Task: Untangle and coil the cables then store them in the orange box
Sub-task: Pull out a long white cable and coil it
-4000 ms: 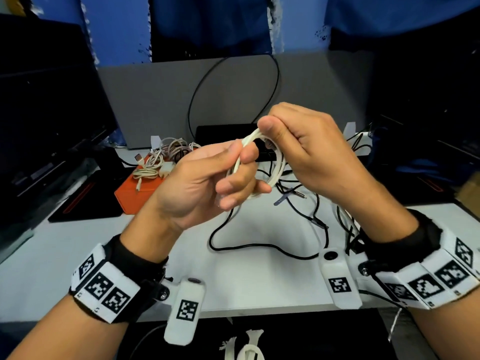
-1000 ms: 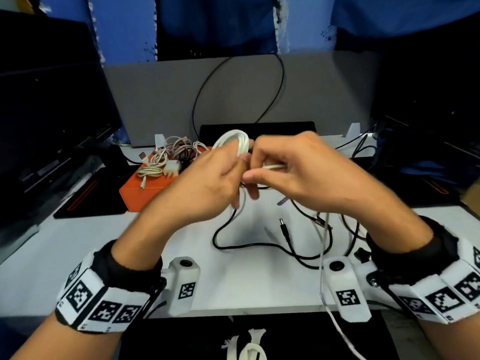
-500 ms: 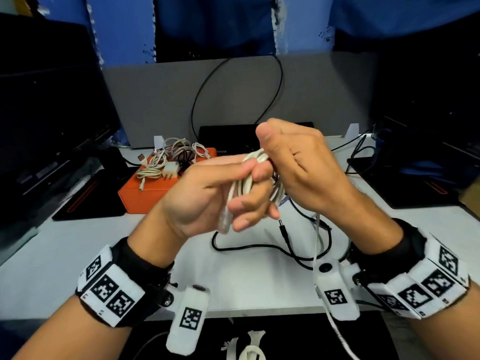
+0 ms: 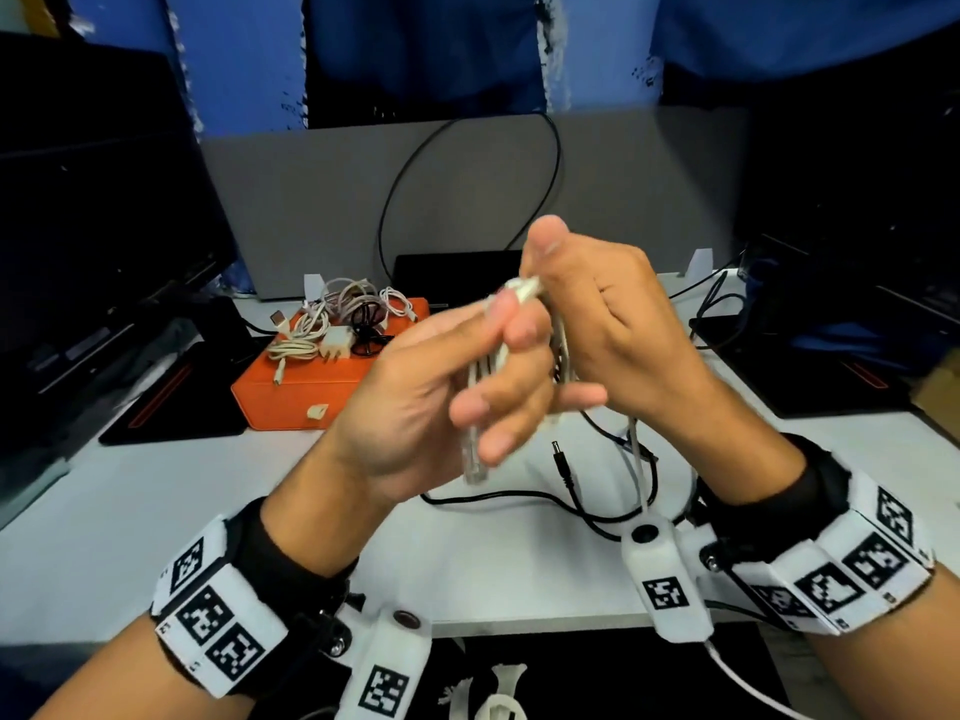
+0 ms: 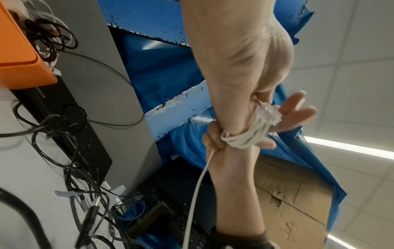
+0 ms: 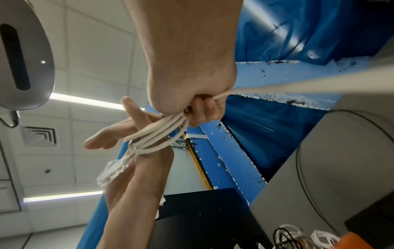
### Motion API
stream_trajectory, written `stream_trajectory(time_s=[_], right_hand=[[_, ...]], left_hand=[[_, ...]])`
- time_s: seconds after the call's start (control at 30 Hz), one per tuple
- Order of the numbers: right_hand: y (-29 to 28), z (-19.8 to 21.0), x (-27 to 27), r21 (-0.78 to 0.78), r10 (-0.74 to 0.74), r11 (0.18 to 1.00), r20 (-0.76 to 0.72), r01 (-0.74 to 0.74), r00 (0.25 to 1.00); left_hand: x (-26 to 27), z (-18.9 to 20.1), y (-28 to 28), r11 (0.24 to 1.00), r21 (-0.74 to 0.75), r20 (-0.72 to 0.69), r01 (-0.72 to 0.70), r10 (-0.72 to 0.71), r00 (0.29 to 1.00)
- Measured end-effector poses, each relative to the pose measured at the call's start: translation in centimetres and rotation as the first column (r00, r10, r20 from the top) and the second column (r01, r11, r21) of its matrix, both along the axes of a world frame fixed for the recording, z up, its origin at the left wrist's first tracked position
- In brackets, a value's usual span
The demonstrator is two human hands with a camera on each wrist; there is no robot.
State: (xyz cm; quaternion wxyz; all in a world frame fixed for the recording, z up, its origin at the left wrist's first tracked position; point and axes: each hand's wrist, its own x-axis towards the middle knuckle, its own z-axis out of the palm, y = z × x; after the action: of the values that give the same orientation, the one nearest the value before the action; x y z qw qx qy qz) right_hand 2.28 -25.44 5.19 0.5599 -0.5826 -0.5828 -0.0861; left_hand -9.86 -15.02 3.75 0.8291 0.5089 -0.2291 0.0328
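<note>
White desk before a grey partition and blue sheeting; orange box, heaped with coiled cables, at the back left. Above the desk's middle, left hand and right hand both grip the white cable — its coil mostly hidden between them. Wrist views alone show the loops and clear plug; ceiling panels too.

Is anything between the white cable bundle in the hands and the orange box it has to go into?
No obstacle shows between the white cable bundle and the orange box. However, coiled cables already lie on the box, and a loose tail hangs from the right hand.
</note>
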Motion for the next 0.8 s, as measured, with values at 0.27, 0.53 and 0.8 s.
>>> stream_trajectory(time_s=[0.27, 0.53, 0.8], right_hand=[[1.6, -2.6, 0.1, -0.626, 0.055, 0.78, 0.07, 0.001, 0.996], [0.0, -0.8, -1.5, -0.71, 0.196, 0.703, 0.237, 0.032, 0.952], [-2.0, 1.5, -0.1, -0.371, 0.018, 0.928, 0.112, 0.025, 0.994]], left_hand=[[0.4, 1.8, 3.5, 0.736, -0.12, 0.088, -0.666, 0.676, 0.732], [0.8, 0.4, 5.3, 0.063, 0.665, 0.476, -0.744, 0.732, 0.487], [-0.7, 0.8, 5.1, 0.795, 0.562, -0.037, -0.228, 0.3, 0.953]])
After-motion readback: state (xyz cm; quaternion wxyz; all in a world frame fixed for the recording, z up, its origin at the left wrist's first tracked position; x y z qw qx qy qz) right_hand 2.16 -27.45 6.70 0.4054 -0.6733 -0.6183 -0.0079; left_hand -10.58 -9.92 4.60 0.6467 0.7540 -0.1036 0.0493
